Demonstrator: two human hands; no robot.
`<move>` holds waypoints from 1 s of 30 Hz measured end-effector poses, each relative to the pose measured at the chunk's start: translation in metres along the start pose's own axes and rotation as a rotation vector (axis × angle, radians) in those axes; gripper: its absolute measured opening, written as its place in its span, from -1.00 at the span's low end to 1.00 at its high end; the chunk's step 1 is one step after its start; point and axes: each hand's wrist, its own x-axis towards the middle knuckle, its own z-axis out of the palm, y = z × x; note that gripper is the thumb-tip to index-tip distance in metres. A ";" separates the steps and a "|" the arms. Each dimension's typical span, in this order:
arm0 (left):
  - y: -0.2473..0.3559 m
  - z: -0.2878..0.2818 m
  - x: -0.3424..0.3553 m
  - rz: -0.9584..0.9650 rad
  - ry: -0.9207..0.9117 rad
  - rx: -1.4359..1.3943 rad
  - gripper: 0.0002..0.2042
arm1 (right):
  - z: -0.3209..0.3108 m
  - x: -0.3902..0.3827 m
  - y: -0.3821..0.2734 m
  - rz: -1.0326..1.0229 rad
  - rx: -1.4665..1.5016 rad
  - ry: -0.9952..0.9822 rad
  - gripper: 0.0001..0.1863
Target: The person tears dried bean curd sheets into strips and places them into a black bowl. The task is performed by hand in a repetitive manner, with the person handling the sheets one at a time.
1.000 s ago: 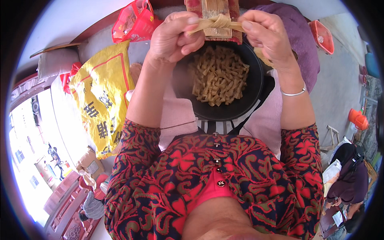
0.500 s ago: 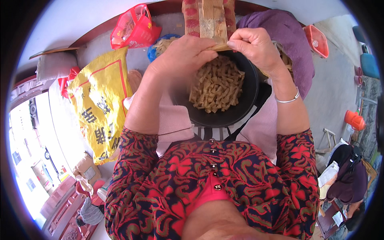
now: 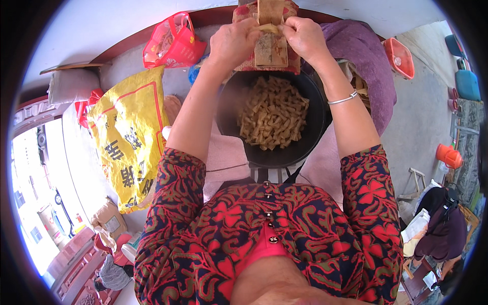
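My left hand [image 3: 234, 42] and my right hand [image 3: 306, 39] each pinch one end of a pale yellow-brown strip [image 3: 269, 29], whose material I cannot make out. It is held across a worn wooden board [image 3: 271, 52] that rests on a red patterned cushion [image 3: 245, 63]. Both hands' fingertips are partly hidden against the board. Below them, close to my body, stands a round black basin [image 3: 277, 159], with a heap of small brown folded pieces [image 3: 274, 113] in it.
Left of the basin lies a yellow sack [image 3: 129, 147], with a red bag [image 3: 175, 48] beyond it. To the right are a purple cloth [image 3: 363, 56] draped over more strips and an orange-red plastic tub [image 3: 399, 58]. Pink cloth [image 3: 223, 157] covers my lap.
Both hands have moved away from me, from above the basin's far rim onto the wooden board, with the strip between them. More of the basin and its brown pieces now shows.
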 end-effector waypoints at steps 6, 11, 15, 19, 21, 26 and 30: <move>0.028 -0.035 -0.028 -0.096 -0.348 0.018 -0.61 | -0.010 -0.015 -0.006 0.024 0.406 -0.026 -0.79; 0.056 0.014 -0.056 -0.222 0.107 -0.813 -0.48 | -0.004 -0.044 -0.053 0.549 1.405 -0.452 -0.80; 0.053 -0.010 -0.042 -0.402 -0.072 -1.519 -0.53 | -0.007 -0.052 -0.068 0.295 1.168 -0.355 -0.75; 0.032 -0.067 -0.031 -0.052 0.041 -2.312 -0.63 | -0.012 -0.062 -0.080 -0.268 0.580 -0.065 -0.77; 0.021 -0.101 -0.032 -0.039 0.085 -2.131 -0.62 | -0.017 -0.067 -0.092 -0.379 0.512 0.049 -0.79; 0.021 -0.090 -0.043 0.132 0.725 -1.188 -0.52 | -0.029 -0.064 -0.085 0.019 1.512 -0.723 -0.80; 0.037 -0.034 -0.046 0.424 0.653 -0.712 -0.57 | -0.015 -0.069 -0.091 -0.263 1.175 -0.169 -0.74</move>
